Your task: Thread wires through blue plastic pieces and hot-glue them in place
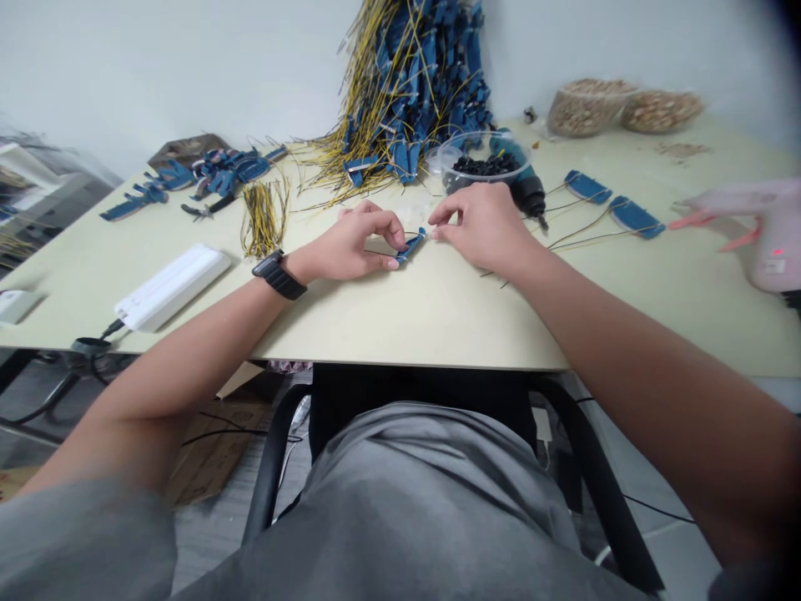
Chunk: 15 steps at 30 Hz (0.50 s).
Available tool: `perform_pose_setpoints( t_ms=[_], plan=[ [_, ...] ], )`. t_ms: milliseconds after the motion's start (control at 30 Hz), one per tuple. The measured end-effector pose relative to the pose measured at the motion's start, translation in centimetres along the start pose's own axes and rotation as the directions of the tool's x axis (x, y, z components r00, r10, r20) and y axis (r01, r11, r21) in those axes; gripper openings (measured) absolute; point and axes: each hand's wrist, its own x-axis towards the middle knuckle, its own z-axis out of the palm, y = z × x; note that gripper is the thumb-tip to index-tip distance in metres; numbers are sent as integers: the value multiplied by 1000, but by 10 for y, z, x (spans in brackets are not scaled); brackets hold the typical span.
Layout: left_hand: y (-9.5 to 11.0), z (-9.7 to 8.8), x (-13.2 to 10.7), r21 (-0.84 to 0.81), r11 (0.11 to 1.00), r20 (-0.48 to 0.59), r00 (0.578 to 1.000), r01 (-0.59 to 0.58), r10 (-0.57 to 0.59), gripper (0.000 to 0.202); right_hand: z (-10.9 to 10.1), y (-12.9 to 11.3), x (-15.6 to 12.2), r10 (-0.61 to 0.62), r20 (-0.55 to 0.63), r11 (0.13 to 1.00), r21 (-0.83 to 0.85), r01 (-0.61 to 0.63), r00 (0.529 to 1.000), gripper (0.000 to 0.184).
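Between my hands, low over the tabletop, is a small blue strip-shaped part (411, 248), tilted up to the right. My left hand (360, 242), with a black watch at the wrist, pinches the strip's lower end between thumb and fingers. At its upper end, my right hand (479, 225) has thumb and index finger drawn together at a tiny pale piece too small to name. Thin dark wires stick out below my right hand. Two blue curved parts (637, 217) joined to yellow and black wires lie to the right.
A tall heap of blue parts with wires (431, 75) stands at the back, beside a clear tub of black pieces (485, 163) and a power drill (529, 188). At right is a pink glue gun (773, 225). Leftward lie a wire bundle (263, 217), cutters (209, 209) and a white power strip (172, 288).
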Motion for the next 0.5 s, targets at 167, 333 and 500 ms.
perform_pose_setpoints(
  t_ms=[167,333,500],
  plan=[
    [3,0,0,-16,1000,-3,1000,8,-8,42,4,7,3,-31,25,999,21,30,999,12],
    [1,1,0,-21,1000,-7,1000,9,-9,42,9,13,7,-52,21,997,55,51,998,9],
    [0,1,1,-14,1000,5,1000,-2,2,40,9,9,7,-56,36,997,51,54,998,16]
  ],
)
